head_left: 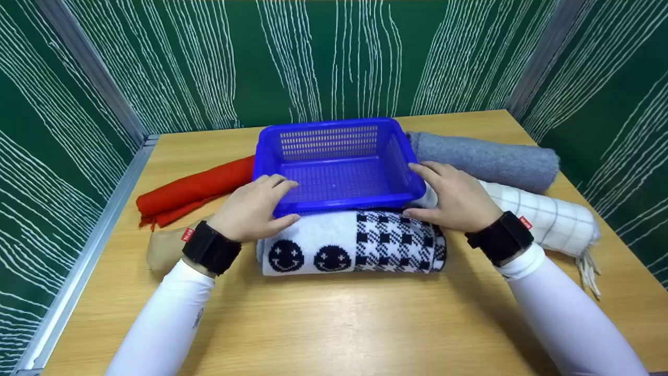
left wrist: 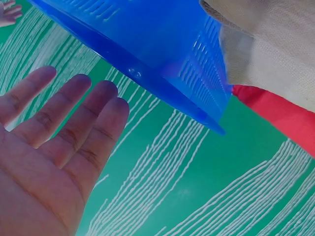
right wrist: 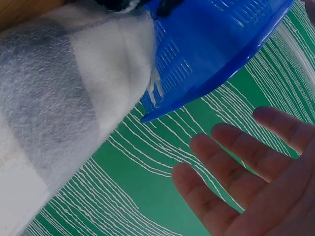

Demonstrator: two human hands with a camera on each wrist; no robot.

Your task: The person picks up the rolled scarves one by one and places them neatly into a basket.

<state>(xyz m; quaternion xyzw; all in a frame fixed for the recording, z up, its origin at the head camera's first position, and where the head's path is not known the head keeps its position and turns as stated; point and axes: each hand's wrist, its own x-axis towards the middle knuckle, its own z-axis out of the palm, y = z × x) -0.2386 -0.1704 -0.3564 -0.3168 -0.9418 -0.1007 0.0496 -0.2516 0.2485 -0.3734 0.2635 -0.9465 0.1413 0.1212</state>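
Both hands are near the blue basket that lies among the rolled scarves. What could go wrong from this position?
1. The blue basket sits partly on the smiley-patterned roll, so it may tip when lifted.
2. The left hand and right hand have straight fingers and no grip yet; in the wrist views the fingers look clear of the rim, so the basket could slip.
3. The white checked scarf presses against the basket's side, so its fringe might snag.

one blue basket (head_left: 334, 156) at centre frame. five rolled cloths around it: red (head_left: 193, 190) and tan (head_left: 164, 248) at left, grey (head_left: 490, 159) and white checked (head_left: 553, 219) at right, black-and-white patterned (head_left: 355, 243) below. two hands (head_left: 250, 209), (head_left: 456, 196).
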